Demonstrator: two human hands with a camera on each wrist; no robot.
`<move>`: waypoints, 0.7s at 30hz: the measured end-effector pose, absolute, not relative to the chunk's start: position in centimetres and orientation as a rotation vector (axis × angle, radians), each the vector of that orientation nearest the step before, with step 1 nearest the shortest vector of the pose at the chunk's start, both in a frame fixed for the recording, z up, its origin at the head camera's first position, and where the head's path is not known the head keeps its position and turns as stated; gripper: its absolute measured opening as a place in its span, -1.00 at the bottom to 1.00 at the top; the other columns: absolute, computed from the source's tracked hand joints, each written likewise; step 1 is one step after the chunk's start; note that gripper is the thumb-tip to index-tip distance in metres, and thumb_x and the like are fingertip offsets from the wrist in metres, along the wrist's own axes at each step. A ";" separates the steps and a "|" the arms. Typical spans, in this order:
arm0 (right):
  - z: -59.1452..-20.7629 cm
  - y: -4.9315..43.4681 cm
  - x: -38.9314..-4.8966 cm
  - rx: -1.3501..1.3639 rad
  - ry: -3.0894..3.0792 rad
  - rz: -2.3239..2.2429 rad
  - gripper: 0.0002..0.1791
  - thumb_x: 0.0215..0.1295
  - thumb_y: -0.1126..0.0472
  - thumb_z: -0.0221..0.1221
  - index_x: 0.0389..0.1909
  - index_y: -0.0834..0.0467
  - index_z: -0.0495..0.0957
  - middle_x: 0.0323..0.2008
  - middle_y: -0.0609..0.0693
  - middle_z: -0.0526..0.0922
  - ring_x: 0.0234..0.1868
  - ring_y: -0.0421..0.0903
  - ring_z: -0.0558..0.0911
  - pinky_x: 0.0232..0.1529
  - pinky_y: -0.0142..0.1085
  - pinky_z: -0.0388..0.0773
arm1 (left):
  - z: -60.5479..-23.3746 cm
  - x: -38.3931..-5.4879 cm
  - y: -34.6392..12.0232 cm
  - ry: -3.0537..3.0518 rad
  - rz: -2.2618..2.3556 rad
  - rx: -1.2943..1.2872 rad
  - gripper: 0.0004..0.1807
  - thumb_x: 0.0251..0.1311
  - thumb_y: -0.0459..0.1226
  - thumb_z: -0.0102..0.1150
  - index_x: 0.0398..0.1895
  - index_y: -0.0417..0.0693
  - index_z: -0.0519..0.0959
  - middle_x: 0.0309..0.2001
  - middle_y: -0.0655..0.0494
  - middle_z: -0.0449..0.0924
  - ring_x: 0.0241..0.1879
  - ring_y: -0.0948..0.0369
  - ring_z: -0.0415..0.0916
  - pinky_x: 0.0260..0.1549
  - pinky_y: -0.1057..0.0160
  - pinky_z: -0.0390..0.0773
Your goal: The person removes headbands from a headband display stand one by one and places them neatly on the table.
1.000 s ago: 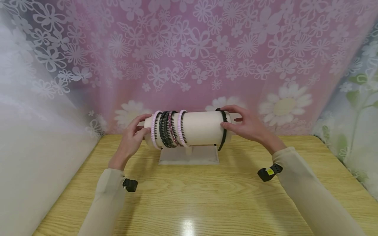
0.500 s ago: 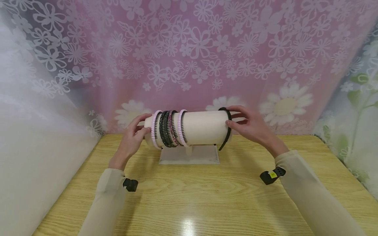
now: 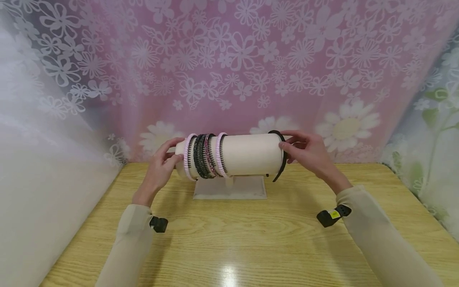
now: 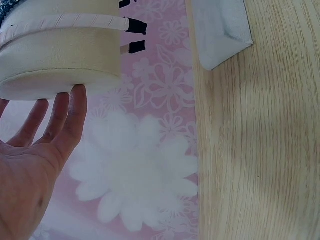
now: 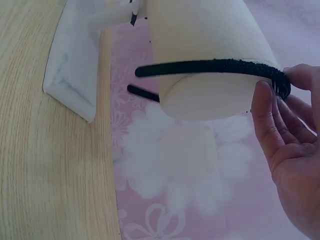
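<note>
A cream padded headband stand (image 3: 251,154) lies across the middle, its roll raised on a flat base. My left hand (image 3: 155,175) holds the roll's left end, and in the left wrist view its fingertips (image 4: 77,92) touch the end's edge. My right hand (image 3: 311,154) pinches a black headband (image 3: 284,159) by its top, at the roll's right end. In the right wrist view the black headband (image 5: 200,66) still straddles the rim of the roll, with comb teeth inside its top. Its two tips stick out past the roll.
On the roll's left half sit a pink headband (image 3: 187,157), dark glittery headbands (image 3: 201,157), a pink glittery one (image 3: 210,156) and another pink headband (image 3: 219,155). The stand's base (image 3: 247,189) rests on a wooden table (image 3: 229,235). A floral curtain (image 3: 229,71) hangs behind.
My right hand has drawn the black headband rightward along the roll to its very end. My left hand has stayed at the left end.
</note>
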State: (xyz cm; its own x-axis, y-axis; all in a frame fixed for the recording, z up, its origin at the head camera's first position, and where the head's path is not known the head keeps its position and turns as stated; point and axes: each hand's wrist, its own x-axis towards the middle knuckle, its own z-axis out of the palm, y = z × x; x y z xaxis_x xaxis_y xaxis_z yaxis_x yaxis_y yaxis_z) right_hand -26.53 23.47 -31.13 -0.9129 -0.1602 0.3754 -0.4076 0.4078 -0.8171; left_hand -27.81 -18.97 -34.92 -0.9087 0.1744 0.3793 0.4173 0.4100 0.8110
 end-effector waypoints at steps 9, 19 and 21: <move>-30.9 24.4 -26.3 0.413 -2.418 1.635 -0.47 0.41 0.08 0.29 0.31 0.25 0.54 -0.27 -0.22 0.71 -0.46 -0.16 0.72 -0.38 -0.21 0.73 | -34.9 -27.9 -19.0 -2.427 -1.515 -0.523 -0.52 0.51 -0.12 0.00 0.46 0.35 0.39 0.42 0.07 0.35 0.28 -0.03 0.54 -0.08 0.20 0.65; -31.4 26.1 -25.5 0.407 -2.450 1.590 -0.45 0.40 0.14 0.30 0.35 0.25 0.49 -0.21 -0.29 0.70 -0.33 -0.25 0.75 -0.34 -0.17 0.75 | -34.9 -27.8 -18.9 -2.430 -1.515 -0.518 -0.52 0.51 -0.11 -0.01 0.45 0.37 0.40 0.42 0.07 0.36 0.28 -0.03 0.53 -0.07 0.12 0.64; -31.6 26.5 -25.3 0.402 -2.448 1.565 -0.46 0.39 0.17 0.31 0.33 0.26 0.50 -0.21 -0.34 0.69 -0.31 -0.27 0.76 -0.36 -0.18 0.74 | -35.0 -27.8 -18.9 -2.434 -1.520 -0.517 -0.52 0.52 -0.11 -0.01 0.45 0.37 0.39 0.43 0.08 0.35 0.29 -0.03 0.53 -0.07 0.12 0.64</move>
State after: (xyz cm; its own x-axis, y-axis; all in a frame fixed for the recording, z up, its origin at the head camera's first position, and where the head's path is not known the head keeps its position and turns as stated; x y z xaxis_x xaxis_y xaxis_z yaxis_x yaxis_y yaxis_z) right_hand -25.32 26.49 -31.60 -0.9413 -0.1159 0.3171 -0.3365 0.3995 -0.8527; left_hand -27.77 -18.91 -34.98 -0.9124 0.1757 0.3697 0.4093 0.4014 0.8193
